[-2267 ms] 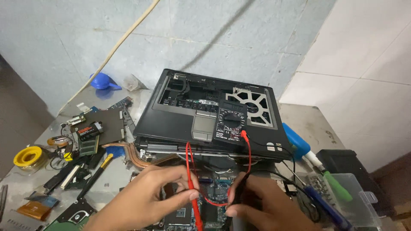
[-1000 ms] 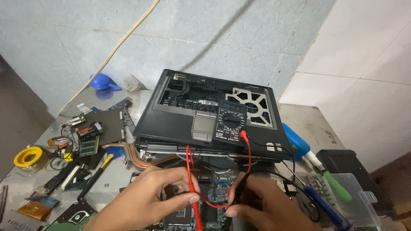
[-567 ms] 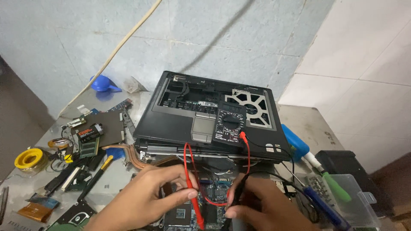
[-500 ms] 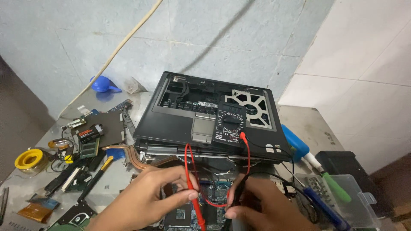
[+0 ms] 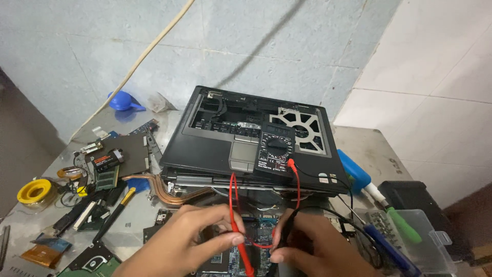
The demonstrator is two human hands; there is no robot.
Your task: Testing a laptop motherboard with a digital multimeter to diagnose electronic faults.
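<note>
Left hand: the left hand [image 5: 192, 241] is pinched shut on the red probe [image 5: 239, 240], tip pointed down at the circuit board [image 5: 259, 246] at the near edge.
Right hand: the right hand [image 5: 320, 251] is closed around the black probe [image 5: 285, 231], its tip also on or just above the board; contact itself is too small to tell.
Change: against the pictures of the last couple of seconds almost nothing has moved; both hands stay on the same patch of board and the leads hang in the same loops. I judge this as a steady held reading, not a shift to a new point.
Meter: the black multimeter [image 5: 275, 150] lies on the opened laptop shell [image 5: 215, 146], just beyond the hands; the red lead [image 5: 298, 187] and black lead run from it down to the probes.
Left of counter: a yellow solder spool [image 5: 35, 191], a loose dark board [image 5: 123, 156], memory sticks, a copper heat pipe [image 5: 154, 187] and a yellow-handled tool [image 5: 115, 213].
Right of counter: a blue object [image 5: 353, 173], a green-handled screwdriver [image 5: 397, 220] and a clear plastic box [image 5: 425, 238].
Far left: a blue scoop [image 5: 120, 101].
Surface: a grey metal counter [image 5: 371, 149], scuffed and crowded.
Room: pale tiled walls close behind and to the right; a cream cable [image 5: 138, 61] slants across the far wall.
</note>
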